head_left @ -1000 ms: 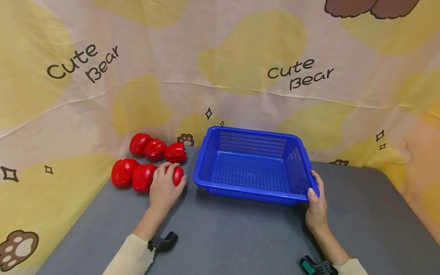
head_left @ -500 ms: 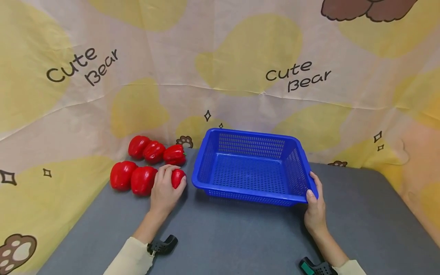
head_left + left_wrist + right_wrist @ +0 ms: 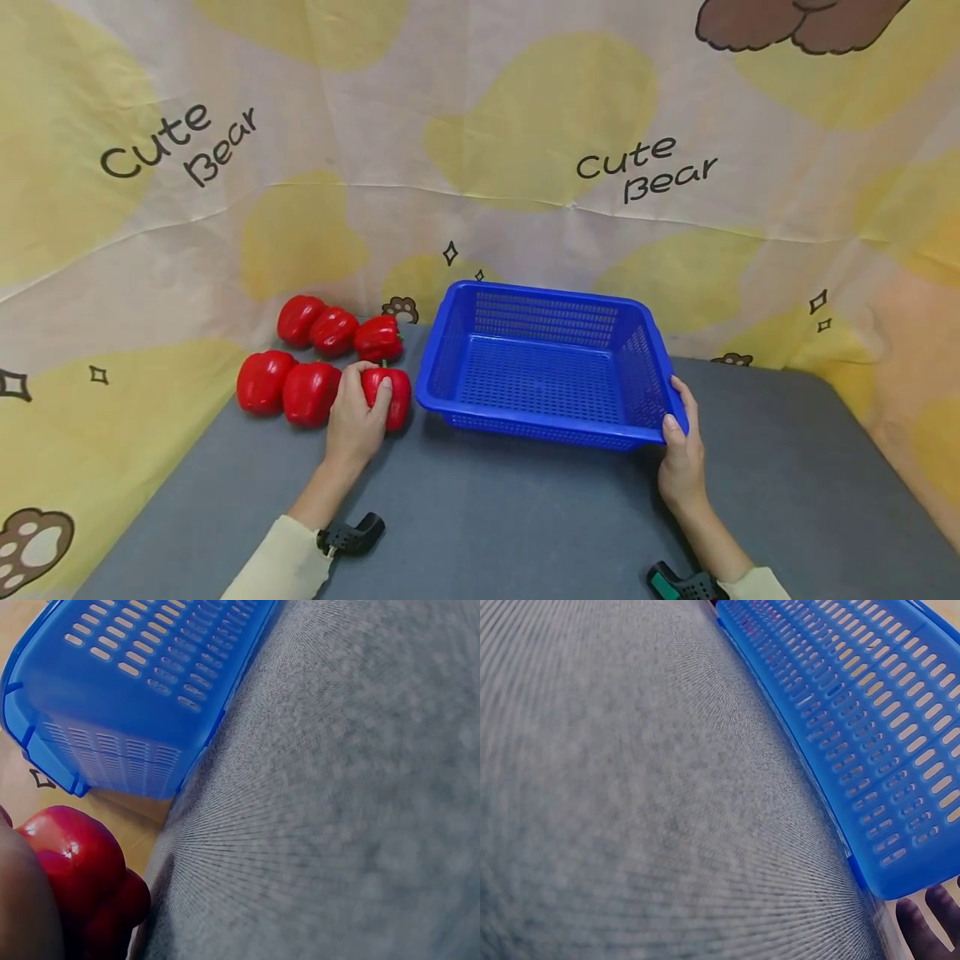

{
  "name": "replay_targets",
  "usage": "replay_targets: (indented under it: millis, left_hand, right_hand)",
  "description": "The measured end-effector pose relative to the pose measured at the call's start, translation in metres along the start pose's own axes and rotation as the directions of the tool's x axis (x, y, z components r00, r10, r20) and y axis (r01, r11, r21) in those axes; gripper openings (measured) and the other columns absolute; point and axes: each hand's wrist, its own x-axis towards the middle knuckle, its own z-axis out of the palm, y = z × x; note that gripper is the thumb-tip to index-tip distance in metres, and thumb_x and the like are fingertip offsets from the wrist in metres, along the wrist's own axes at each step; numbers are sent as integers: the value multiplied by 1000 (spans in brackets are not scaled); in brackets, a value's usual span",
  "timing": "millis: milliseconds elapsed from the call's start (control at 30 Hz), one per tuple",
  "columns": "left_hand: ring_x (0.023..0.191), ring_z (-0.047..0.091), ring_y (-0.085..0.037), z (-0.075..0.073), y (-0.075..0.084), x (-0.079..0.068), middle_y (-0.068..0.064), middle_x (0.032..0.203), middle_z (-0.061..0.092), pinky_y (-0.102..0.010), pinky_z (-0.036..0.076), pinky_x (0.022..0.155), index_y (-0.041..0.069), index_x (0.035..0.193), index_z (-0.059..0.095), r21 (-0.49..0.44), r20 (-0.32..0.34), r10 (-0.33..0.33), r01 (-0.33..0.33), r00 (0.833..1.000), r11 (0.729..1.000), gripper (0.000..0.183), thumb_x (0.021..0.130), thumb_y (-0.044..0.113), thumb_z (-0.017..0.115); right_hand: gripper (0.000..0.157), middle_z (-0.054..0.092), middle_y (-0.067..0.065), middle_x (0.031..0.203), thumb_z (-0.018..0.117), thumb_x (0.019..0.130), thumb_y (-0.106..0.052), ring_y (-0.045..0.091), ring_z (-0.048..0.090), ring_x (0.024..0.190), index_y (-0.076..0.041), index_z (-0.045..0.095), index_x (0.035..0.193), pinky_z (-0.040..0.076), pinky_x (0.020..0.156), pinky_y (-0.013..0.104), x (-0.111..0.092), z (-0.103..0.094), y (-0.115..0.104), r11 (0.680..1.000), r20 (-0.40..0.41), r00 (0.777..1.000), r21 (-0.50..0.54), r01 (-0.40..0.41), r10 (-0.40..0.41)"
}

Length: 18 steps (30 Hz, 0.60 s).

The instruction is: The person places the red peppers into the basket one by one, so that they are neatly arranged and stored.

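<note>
My left hand [image 3: 355, 421] grips a red bell pepper [image 3: 397, 400] at the right end of the front row, thumb across its near face and green stem up. In the left wrist view this bell pepper [image 3: 79, 862] shows at lower left beside a blurred part of the hand. My right hand [image 3: 684, 458] holds the right front corner of a blue plastic basket [image 3: 555, 427], thumb on the rim and fingers round the outside. The basket's slotted side [image 3: 870, 735] fills the upper right of the right wrist view, with dark fingertips [image 3: 915, 926] below it.
Two red bell peppers [image 3: 311, 396] stand left of the gripped one. Behind them lies a row of three more bell peppers [image 3: 334, 332]. A grey table [image 3: 510, 517] lies under everything, and a printed cloth [image 3: 517, 108] hangs behind it.
The gripped bell pepper has turned in my left hand, so its stem and more of its right side show now. My right hand keeps its hold on the basket. The view has shifted slightly.
</note>
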Motion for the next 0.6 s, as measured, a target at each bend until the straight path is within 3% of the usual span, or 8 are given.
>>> replay_targets:
  millis: [200, 433, 600]
  left_hand:
    - [114, 57, -32, 2, -1, -2, -15, 131, 54, -57, 59, 88, 8, 132, 44, -43, 29, -31, 32, 999, 999, 48, 92, 25, 66]
    - [116, 55, -30, 3, -1, -4, -13, 131, 54, -56, 59, 89, 10, 129, 46, -94, 29, -50, 53, 998, 994, 51, 87, 23, 72]
    - [117, 55, -29, 2, 0, 0, -11, 132, 55, -58, 58, 91, 12, 131, 46, -116, 6, -41, 42, 999, 992, 51, 89, 25, 72]
  right_hand:
    - [58, 32, 8, 163, 32, 102, -33, 23, 44, 134, -34, 25, 159, 38, 102, 17, -2, -1, 0, 999, 18, 1000, -34, -12, 12]
    - [58, 35, 10, 161, 33, 102, -30, 5, 43, 128, -30, 27, 159, 38, 100, 11, -2, -2, 1, 1000, 3, 1000, -15, 11, -11]
    - [58, 39, 12, 158, 35, 101, -31, 0, 45, 122, -29, 29, 159, 38, 96, 5, 1, 1, 4, 999, -21, 999, 27, 27, -27]
